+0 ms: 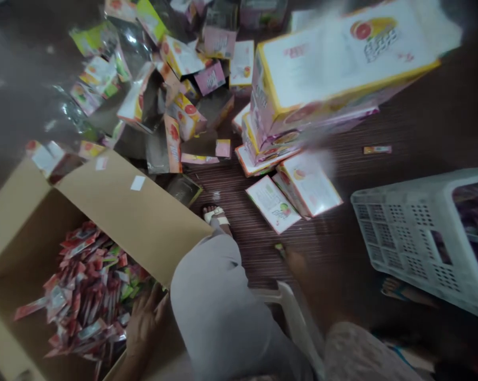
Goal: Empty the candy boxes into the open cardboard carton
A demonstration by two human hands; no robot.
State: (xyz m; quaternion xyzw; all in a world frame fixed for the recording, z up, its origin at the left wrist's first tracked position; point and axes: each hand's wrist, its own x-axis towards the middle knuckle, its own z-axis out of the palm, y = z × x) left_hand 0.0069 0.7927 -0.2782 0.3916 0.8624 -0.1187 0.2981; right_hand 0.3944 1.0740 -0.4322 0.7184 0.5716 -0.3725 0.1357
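My left hand (pixel 143 320) is inside the big cardboard box (pixel 135 211), beside its right wall, with its fingers stretched out. They lie next to a heap of small red and green sachets (pixel 88 286), and nothing shows in their grasp. Low over the floor is my right hand (pixel 296 264), smeared by motion, so its fingers cannot be made out. At its tip shows a small yellow-green sachet (pixel 279 247); whether it is held or only lies there is unclear.
Flattened and opened cartons (pixel 175 106) litter the floor ahead. White-and-yellow boxes (pixel 302 95) are stacked at the upper right, blurred on top. A white plastic crate (pixel 405 227) stands at right. A single sachet (pixel 377 150) lies on the floor. A white chair (pixel 294 312) is below.
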